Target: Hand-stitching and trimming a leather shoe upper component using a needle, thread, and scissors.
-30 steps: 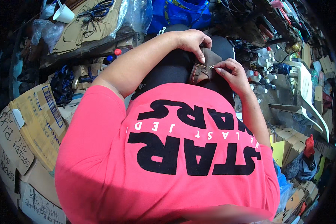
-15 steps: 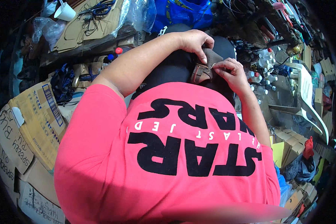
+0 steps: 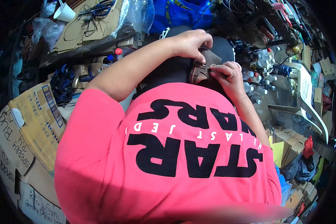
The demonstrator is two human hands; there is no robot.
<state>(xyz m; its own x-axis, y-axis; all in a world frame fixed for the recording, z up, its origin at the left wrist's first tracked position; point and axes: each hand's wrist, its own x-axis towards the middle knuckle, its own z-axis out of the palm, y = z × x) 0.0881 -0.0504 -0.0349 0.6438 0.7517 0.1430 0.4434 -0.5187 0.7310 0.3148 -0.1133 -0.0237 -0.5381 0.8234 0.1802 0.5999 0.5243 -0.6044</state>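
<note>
A brown leather shoe [image 3: 212, 59], with stitched edges and what looks like a lace, rests at my dark-trousered lap. My left hand [image 3: 192, 43] curves over it from the left, the thumb pressed on the leather and the fingers bent round its far side. From the right, my right hand [image 3: 229, 74] pinches at the near part of the shoe, thumb and forefinger together. A thin pale strand shows by those fingertips, too small to tell whether it is lace or thread. Parts of the shoe are hidden behind both hands.
Blue-handled scissors [image 3: 102, 8] lie on stacked cardboard [image 3: 95, 26] at the far left, near a white cup [image 3: 64, 12]. A blue bag [image 3: 181, 15] sits ahead. Several plastic bottles [image 3: 263, 61] and a white chair [image 3: 306, 86] stand right; cardboard boxes [image 3: 35, 123] are left.
My right hand has turned slightly and drawn a little nearer to me at the shoe. The left hand has shifted slightly left, its thumb still on the leather.
</note>
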